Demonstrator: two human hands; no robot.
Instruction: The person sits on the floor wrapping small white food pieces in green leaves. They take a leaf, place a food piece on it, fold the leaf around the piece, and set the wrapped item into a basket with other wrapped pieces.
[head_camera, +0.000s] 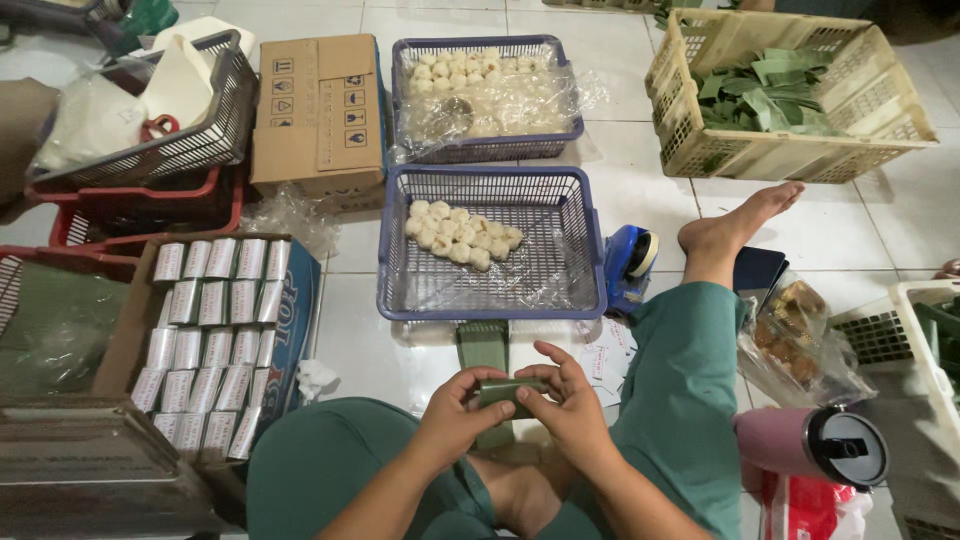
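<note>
Green leaf parcel (505, 391) pinched between left hand (452, 415) and right hand (570, 405), both grasping it; blue basket (490, 300) rim just ahead, bare floor gap between.

Teal-green trousers (690, 400), loose cloth, on both legs. Forearms bare, no sleeves showing. Right foot (735, 228) bare. No rings or watch visible.

I have one view only, from the camera worn on the person's head. It looks steeply down and forward over the lap onto the tiled floor (640, 190). It sits close: both hands fill the lower middle, with the knees at either side of the bottom edge. The far edge reaches the tan crate (790, 150) and the cardboard box (320, 110). No second view overlaps it.
</note>
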